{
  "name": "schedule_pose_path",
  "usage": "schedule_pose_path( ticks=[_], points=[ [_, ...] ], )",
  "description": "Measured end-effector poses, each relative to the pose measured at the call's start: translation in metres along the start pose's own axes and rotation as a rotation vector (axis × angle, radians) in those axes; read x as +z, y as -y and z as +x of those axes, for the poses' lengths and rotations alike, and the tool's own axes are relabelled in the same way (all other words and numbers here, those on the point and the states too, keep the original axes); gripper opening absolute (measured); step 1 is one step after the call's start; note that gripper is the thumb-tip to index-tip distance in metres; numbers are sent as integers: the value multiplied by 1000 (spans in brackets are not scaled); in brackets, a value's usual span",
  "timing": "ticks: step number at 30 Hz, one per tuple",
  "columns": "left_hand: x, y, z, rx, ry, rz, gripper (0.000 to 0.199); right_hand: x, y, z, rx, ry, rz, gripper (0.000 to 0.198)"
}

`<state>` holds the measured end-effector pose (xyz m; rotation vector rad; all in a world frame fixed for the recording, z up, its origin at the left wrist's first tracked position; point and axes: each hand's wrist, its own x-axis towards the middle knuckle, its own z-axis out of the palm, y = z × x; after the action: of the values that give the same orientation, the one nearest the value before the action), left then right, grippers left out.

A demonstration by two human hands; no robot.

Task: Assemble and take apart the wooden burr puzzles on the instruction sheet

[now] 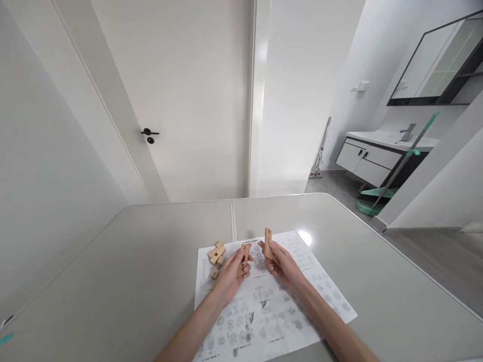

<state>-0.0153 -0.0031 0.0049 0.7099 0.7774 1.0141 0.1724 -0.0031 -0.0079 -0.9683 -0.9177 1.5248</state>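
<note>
My left hand [231, 275] is closed round a wooden puzzle piece [245, 251] with a dark "2" on its upper end. In my right hand [284, 264] is another wooden puzzle piece [268, 243], marked with a "3" and held nearly upright. A second wooden bit sticks out crosswise behind it; whether the two are joined I cannot tell. Both hands are above a printed sheet [260, 329] with rows of grey diagrams, a gap between them. Just left of my left hand, several loose wooden pieces [217, 254] lie heaped on the sheet's corner.
The grey table [151, 281] has a seam down its far half. Beyond it stands a white door [196, 100] with a black handle. To the right are a washbasin cabinet [368, 156], a green broom and dustpan [370, 207], and a mop [320, 148].
</note>
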Motion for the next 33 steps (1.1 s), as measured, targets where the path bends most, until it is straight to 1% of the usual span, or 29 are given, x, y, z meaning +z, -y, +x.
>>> schedule_pose_path(
  ticks=[2,5,8,10,13,15,17,22,25,27,29,33],
  points=[
    [0,-1,1,11,5,-14,40,3,0,-2,37,40,31,51],
    [0,-2,1,36,1,-23,38,4,0,-3,52,94,69,50],
    [0,-4,1,51,-1,-21,41,3,0,-3,45,94,87,47],
    [1,-4,0,38,10,-16,47,3,1,-3,37,91,109,42],
    [3,-6,-1,6,-1,8,53,4,3,-4,60,130,132,40],
    [2,-6,0,-14,-15,22,53,5,5,-6,75,155,116,41],
    [0,-7,1,-17,-13,37,50,7,7,-8,61,163,58,40],
    [-5,-4,3,107,-17,229,28,11,10,-12,-12,228,-170,38],
    [-7,-1,3,144,-41,295,18,14,11,-13,-26,246,-263,39],
    [-9,1,3,185,-55,357,21,16,12,-14,-26,266,-286,39],
    [-10,2,3,239,-59,439,29,17,12,-15,-25,302,-276,36],
    [-9,0,2,334,-20,629,39,16,11,-15,-5,368,-249,32]
  ],
)
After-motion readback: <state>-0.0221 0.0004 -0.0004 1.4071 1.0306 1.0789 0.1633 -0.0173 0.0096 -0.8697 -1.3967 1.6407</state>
